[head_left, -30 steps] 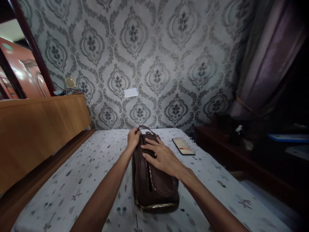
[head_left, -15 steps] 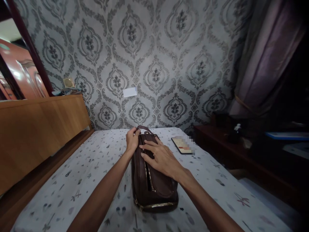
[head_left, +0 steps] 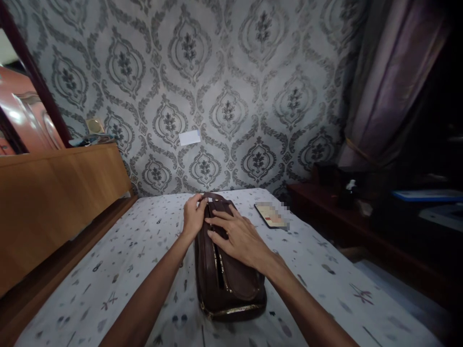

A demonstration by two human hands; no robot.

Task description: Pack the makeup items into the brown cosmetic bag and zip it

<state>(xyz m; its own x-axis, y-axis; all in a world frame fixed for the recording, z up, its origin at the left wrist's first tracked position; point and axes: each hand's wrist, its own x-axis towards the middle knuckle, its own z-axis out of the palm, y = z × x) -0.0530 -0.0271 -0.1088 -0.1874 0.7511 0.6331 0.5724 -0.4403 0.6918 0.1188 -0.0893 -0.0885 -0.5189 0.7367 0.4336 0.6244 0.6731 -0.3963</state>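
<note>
A dark brown leather bag [head_left: 240, 282] with gold zippers lies lengthwise on the patterned bedsheet. The slanting zipper [head_left: 219, 270] along its top is partly open, showing a dark gap. At the bag's far left corner, close to the base of the strap [head_left: 213, 195], my left hand [head_left: 193, 217] has its thumb and fingers closed on the edge. What exactly they pinch there is too small to make out. My right hand [head_left: 237, 236] rests flat across the upper face of the bag, fingers spread over the zipper's far part.
Right of the bag, a phone [head_left: 269, 215] lies on the sheet [head_left: 144, 250]. A wooden board [head_left: 61, 193] borders the bed at left. Beyond stands a patterned wall [head_left: 227, 111]. A dark table [head_left: 318, 212] with a bottle [head_left: 350, 188] is at right.
The view has shifted slightly, so the surroundings sit a little further left. My left hand stays at the bag's far corner, and my right hand still lies on top.
</note>
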